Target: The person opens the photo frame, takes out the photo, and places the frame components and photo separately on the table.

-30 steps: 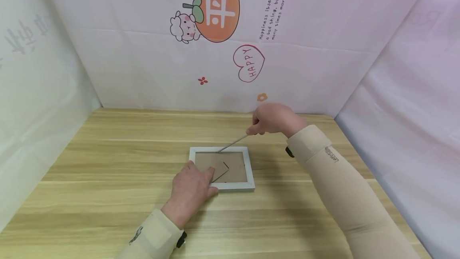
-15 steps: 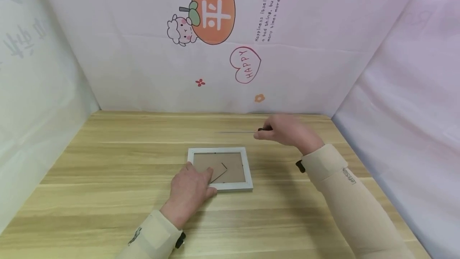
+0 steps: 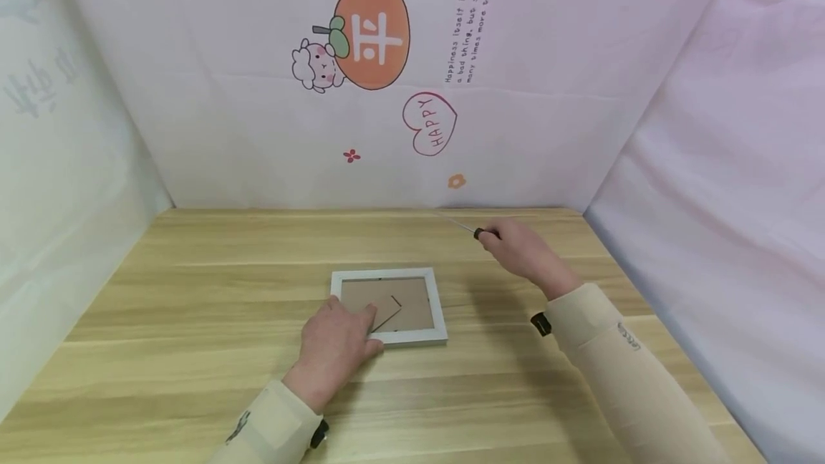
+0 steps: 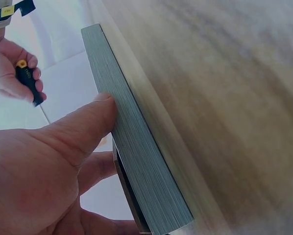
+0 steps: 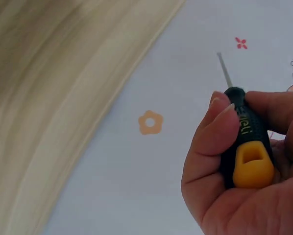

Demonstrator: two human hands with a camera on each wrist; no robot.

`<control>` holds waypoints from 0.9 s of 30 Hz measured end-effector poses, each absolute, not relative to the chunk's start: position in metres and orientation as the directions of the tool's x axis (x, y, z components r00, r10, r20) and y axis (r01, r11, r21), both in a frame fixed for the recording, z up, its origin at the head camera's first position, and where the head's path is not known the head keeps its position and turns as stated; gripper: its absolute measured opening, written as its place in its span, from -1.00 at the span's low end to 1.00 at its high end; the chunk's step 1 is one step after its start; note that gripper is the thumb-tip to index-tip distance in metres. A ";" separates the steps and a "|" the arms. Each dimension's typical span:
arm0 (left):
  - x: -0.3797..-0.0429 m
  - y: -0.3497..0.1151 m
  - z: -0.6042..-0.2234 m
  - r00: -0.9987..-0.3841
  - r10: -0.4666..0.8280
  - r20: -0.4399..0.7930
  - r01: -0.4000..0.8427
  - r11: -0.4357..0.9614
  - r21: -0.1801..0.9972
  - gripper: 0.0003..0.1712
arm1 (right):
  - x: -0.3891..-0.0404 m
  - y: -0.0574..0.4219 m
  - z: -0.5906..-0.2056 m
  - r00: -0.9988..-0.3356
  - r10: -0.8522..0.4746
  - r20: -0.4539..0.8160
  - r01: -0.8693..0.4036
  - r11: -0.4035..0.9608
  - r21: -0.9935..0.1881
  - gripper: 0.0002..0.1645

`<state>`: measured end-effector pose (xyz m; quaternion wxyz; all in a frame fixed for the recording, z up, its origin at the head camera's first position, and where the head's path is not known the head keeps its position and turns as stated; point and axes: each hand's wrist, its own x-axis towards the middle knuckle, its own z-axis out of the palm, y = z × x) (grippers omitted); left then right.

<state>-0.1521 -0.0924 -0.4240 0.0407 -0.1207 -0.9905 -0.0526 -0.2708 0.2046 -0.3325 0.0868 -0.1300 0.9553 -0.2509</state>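
A white picture frame (image 3: 440, 310) lies face down on the wooden table, its brown backing board (image 3: 415, 299) and thin stand lines uppermost. Small dark tabs show along the inner edges. My left hand (image 3: 335, 339) holds the frame's near left corner. In the left wrist view its thumb (image 4: 95, 115) presses the side while other fingers lie over the back, partly hidden. Beyond the frame to the right, my right hand (image 3: 525, 253) is raised, gripping a screwdriver (image 5: 242, 122) by its dark green handle with a yellow end. The slim shaft points away, far from the frame.
The wooden table (image 3: 213, 371) reaches back to a white printed cloth (image 3: 258, 134) hung as a rear wall. More white cloth (image 3: 722, 199) closes the right side, and another sheet (image 3: 71, 185) the left.
The screwdriver tip has left the frame's far inner edge, rising and swinging to point away. My right hand has drawn right. My left hand keeps its hold; the head view has tilted slightly up.
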 end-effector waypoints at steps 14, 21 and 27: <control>-0.150 -0.095 -0.428 -0.962 0.238 0.133 0.251 0.963 0.096 -0.33 | -0.279 0.237 -0.371 -0.996 -0.026 -0.085 -0.011 0.985 -0.173 -0.58; -0.150 -0.094 -0.427 -0.960 0.247 0.132 0.260 0.961 0.091 -0.30 | -0.279 0.244 -0.382 -0.997 -0.002 -0.076 0.010 0.989 -0.146 -0.66; -0.149 -0.093 -0.426 -0.958 0.252 0.140 0.264 0.961 0.079 -0.29 | -0.279 0.249 -0.388 -0.995 -0.005 -0.100 0.008 0.992 -0.128 -0.67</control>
